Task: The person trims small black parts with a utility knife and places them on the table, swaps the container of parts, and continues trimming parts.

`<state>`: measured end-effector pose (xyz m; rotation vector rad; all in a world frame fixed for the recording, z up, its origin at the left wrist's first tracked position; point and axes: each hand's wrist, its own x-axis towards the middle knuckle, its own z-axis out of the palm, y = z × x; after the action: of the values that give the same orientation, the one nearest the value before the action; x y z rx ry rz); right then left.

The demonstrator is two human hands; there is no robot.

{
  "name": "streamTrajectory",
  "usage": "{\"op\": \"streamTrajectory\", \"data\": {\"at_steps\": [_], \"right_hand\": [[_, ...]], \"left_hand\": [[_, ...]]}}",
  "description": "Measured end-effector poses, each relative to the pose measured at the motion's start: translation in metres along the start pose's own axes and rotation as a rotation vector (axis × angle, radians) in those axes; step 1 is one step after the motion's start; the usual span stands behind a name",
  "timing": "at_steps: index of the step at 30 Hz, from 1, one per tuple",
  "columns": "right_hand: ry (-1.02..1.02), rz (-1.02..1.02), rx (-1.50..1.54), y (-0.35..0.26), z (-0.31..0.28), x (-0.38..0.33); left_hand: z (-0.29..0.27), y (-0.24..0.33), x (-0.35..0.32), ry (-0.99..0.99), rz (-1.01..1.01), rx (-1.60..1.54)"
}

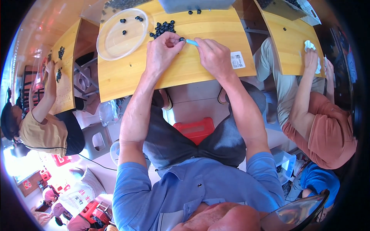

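Observation:
Over the wooden table (127, 79), my left hand (162, 54) pinches a small round black part (182, 39) between thumb and fingertips. My right hand (214, 56) grips a slim light-blue stick-like tool (191, 42), its tip pointing left and close to the black part. Whether the tip touches the part cannot be made out. Just beyond my left hand lies a pile of similar black parts (165, 27). To its left, a round clear plastic tray (101, 45) holds several more. The kind of part is too small to tell.
A translucent bin (194, 4) stands at the table's far edge, near two loose black parts. A white printed label (237, 59) lies right of my right hand. Co-workers sit at tables on both sides. A red plastic stool (195, 130) is below, between my legs.

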<state>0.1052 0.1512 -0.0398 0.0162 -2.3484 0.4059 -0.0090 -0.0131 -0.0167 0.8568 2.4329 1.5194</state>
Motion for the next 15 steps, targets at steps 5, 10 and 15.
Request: {"op": "streamTrajectory", "data": {"at_steps": [5,10,15], "right_hand": [[0.028,-0.006,-0.009,-0.0014,-0.0017,0.0011],[0.021,-0.010,-0.012,-0.0020,-0.0007,0.0015],[0.086,-0.053,-0.047,-0.0007,0.0011,0.0032]], "left_hand": [[0.0000,0.0046,-0.0011,-0.003,0.001,-0.028],[0.0001,0.0043,-0.0013,0.006,0.010,-0.026],[0.0012,0.0030,-0.0011,0.016,0.000,-0.041]]}}
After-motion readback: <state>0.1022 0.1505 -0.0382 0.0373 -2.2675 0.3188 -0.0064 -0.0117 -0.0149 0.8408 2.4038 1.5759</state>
